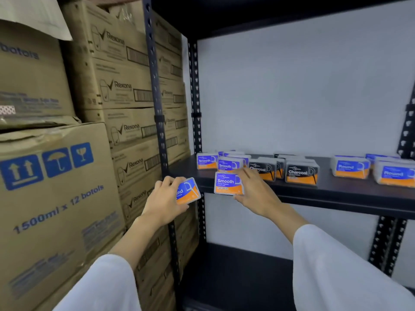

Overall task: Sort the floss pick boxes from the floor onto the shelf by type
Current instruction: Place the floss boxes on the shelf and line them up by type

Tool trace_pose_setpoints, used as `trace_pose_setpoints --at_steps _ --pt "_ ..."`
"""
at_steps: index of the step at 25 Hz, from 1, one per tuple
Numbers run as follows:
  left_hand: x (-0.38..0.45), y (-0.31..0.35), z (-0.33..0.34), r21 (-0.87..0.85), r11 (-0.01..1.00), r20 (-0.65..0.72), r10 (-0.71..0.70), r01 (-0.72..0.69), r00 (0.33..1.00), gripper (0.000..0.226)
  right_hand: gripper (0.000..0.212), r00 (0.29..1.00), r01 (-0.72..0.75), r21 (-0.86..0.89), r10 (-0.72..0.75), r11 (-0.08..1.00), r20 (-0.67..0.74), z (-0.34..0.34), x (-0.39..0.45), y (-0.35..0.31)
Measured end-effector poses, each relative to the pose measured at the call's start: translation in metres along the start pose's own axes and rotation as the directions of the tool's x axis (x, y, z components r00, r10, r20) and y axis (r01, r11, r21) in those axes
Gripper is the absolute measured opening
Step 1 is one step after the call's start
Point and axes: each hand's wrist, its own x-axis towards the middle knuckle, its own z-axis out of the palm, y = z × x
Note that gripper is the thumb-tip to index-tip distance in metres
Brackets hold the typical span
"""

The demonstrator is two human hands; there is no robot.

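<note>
My right hand point(256, 194) pinches a blue and orange Smooth floss pick box point(228, 183) at the front edge of the black shelf point(336, 194), just before the Smooth group point(207, 160) at the shelf's left. My left hand point(164, 202) grips another blue and orange box point(189, 191), its label partly hidden and ending in "nd", held in front of the shelf's left post. Black Charcoal boxes point(301, 173) stand in the middle of the shelf. Blue Round boxes point(350, 168) stand at the right.
Stacked cardboard cartons point(67, 176) fill the left side right up to the perforated black upright point(155, 97). A white wall backs the shelf. A lower shelf board point(235, 265) lies below, dark and bare where visible.
</note>
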Motion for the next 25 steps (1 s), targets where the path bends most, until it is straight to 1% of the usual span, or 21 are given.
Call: trace_pose_setpoints --at_steps 5,11,14,16,20,23,25 --pt "0.034 -0.045 -0.011 -0.047 0.997 -0.025 -0.057 0.055 0.998 0.079 0.074 1.0 0.016 -0.106 -0.016 0.994 -0.002 0.029 0.077 -0.013" --pt "0.067 -0.075 0.009 -0.045 0.998 -0.047 -0.051 0.049 0.998 0.081 0.075 0.999 0.0 -0.107 0.004 0.994 0.042 0.084 0.139 -0.003" --pt "0.074 -0.088 0.023 -0.056 0.996 -0.037 -0.067 0.065 0.997 0.08 0.074 0.998 -0.058 -0.095 0.057 0.994 -0.017 0.104 0.152 0.001" --pt "0.076 -0.095 0.032 -0.053 0.996 -0.037 -0.075 0.073 0.997 0.08 0.072 0.997 -0.064 -0.072 0.061 0.995 -0.043 0.111 0.157 0.002" --pt "0.077 -0.101 0.041 -0.045 0.996 -0.036 -0.073 0.072 0.997 0.08 0.074 0.998 -0.068 -0.094 0.066 0.993 -0.024 0.116 0.161 0.0" --pt "0.076 -0.097 0.039 -0.054 0.997 -0.045 -0.052 0.049 0.998 0.08 0.073 0.999 -0.023 -0.099 0.019 0.995 -0.039 0.11 0.156 -0.004" --pt "0.075 -0.091 0.033 -0.056 0.998 -0.057 -0.023 0.02 0.998 0.078 0.064 0.996 0.032 -0.02 -0.033 0.999 -0.087 0.101 0.145 -0.008"
